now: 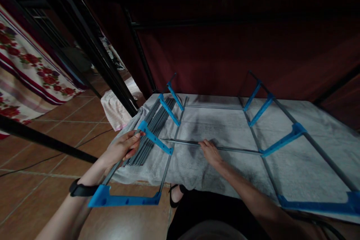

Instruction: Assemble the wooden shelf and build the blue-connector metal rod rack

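My left hand (128,145) grips the outer grey rod of the left side frame, just below a blue plastic bracket (154,138). Under my right hand (209,152) runs a metal crossbar (233,149), and my fingers are closed over it. This crossbar spans from the left frame to a blue bracket (281,141) on the right side frame. Each side frame has two grey rods joined by several blue brackets. A second, thinner crossbar (213,107) links the frames farther back. Beside the left frame lies a bundle of loose grey rods (149,138).
Everything rests on a bed covered with a grey blanket (225,172). Dark metal posts (112,71) rise at the left, and a maroon curtain (225,56) hangs behind. A floral cloth (36,67) and a pale striped cloth (115,107) are over the tiled floor (64,138).
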A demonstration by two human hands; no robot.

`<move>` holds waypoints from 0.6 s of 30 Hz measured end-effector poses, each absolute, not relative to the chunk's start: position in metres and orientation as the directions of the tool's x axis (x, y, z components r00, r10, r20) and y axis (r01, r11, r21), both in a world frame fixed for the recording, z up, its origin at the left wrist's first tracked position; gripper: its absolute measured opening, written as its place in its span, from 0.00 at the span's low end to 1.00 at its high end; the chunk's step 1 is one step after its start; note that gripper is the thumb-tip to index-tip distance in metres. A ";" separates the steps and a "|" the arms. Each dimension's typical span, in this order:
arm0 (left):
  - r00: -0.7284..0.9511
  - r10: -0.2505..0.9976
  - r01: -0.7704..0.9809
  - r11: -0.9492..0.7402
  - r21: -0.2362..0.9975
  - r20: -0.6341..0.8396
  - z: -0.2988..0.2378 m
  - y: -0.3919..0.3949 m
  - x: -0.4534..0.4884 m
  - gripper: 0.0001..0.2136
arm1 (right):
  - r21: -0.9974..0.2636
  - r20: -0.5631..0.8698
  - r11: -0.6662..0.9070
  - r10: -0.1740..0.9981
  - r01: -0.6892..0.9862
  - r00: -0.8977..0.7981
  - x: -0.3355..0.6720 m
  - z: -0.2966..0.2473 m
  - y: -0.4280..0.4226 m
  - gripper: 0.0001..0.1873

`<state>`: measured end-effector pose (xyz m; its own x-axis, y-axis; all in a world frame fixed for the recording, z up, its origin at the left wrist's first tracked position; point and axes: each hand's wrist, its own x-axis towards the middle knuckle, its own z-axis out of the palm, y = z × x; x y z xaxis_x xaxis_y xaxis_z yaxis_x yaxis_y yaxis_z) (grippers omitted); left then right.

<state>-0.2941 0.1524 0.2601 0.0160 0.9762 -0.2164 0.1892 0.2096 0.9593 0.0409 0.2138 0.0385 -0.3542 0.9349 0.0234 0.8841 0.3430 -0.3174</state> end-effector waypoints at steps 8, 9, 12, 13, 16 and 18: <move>-0.071 0.977 0.274 0.211 0.938 -0.199 0.257 0.135 -0.280 0.23 | -0.339 0.043 0.353 0.932 0.872 -0.361 0.041 0.040 0.212 0.22; -0.069 0.977 0.279 0.213 0.936 -0.202 0.256 0.135 -0.279 0.24 | -0.339 0.042 0.354 0.931 0.871 -0.362 0.040 0.040 0.212 0.22; -0.064 0.975 0.271 0.223 0.936 -0.214 0.252 0.139 -0.276 0.24 | -0.337 0.044 0.353 0.932 0.873 -0.360 0.041 0.041 0.212 0.23; -0.067 0.974 0.264 0.228 0.937 -0.218 0.251 0.141 -0.275 0.24 | -0.336 0.045 0.353 0.932 0.873 -0.359 0.041 0.041 0.212 0.23; -0.072 0.974 0.265 0.224 0.938 -0.213 0.252 0.147 -0.274 0.21 | -0.331 0.045 0.359 0.930 0.873 -0.366 0.041 0.041 0.211 0.23; -0.074 0.979 0.271 0.202 0.941 -0.188 0.254 0.149 -0.275 0.20 | -0.324 0.037 0.363 0.928 0.874 -0.371 0.041 0.041 0.210 0.23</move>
